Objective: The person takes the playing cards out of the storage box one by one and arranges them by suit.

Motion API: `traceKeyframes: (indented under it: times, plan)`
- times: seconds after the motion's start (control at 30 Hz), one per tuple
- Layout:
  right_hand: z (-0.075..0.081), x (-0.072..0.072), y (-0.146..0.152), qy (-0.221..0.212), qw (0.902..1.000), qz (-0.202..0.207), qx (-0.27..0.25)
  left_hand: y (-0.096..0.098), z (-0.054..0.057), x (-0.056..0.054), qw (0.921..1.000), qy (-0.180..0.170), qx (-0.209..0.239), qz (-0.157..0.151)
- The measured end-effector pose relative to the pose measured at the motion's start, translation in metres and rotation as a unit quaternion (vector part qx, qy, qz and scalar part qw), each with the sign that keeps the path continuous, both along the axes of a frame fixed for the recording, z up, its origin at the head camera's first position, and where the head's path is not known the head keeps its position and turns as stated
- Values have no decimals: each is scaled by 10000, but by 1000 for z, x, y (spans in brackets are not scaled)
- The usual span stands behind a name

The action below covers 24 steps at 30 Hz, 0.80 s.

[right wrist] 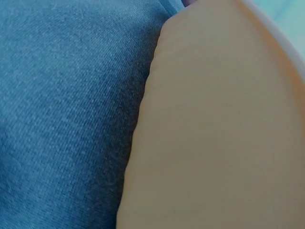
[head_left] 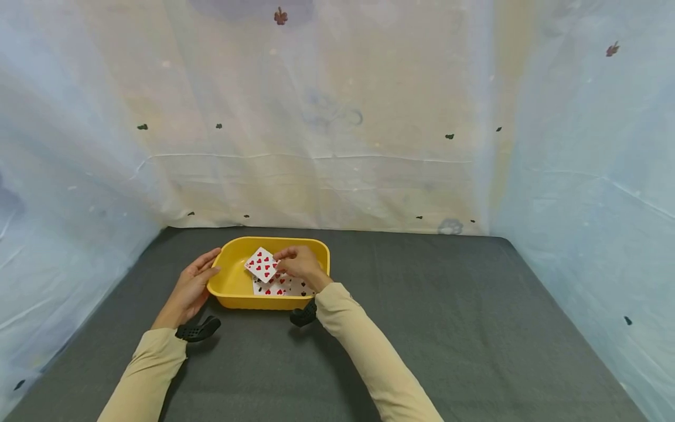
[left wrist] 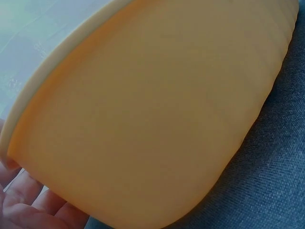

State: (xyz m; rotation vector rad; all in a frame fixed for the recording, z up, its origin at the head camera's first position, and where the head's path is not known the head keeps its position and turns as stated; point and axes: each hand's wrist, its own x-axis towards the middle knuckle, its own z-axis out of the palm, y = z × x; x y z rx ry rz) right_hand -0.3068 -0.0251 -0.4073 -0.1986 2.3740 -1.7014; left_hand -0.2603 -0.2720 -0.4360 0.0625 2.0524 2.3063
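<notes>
A yellow plastic basin (head_left: 232, 284) stands on the dark cloth, with playing cards (head_left: 290, 286) of red hearts and black pips lying in its right part. My right hand (head_left: 302, 265) reaches over the basin and pinches a playing card (head_left: 261, 265) with red hearts by its right corner, tilted above the others. At the basin's left end, my left hand (head_left: 191, 288) grips the rim. The left wrist view shows those fingers (left wrist: 28, 191) against the basin's outer wall (left wrist: 143, 114). In the right wrist view the basin's wall (right wrist: 214, 124) hides the right hand's work.
Dark grey cloth (head_left: 448, 322) covers the table around the basin. Pale patterned curtains (head_left: 337, 117) hang behind and along both sides. Each wrist wears a black band (head_left: 198, 329), close to the basin's near side.
</notes>
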Motion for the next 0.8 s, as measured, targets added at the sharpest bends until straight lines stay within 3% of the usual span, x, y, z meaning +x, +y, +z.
traceKeyframes:
  times: [0.8]
  plan:
    - [6,11,5,94,9957,-189,-904,-3,-2,-1,9999,-64,110,-38]
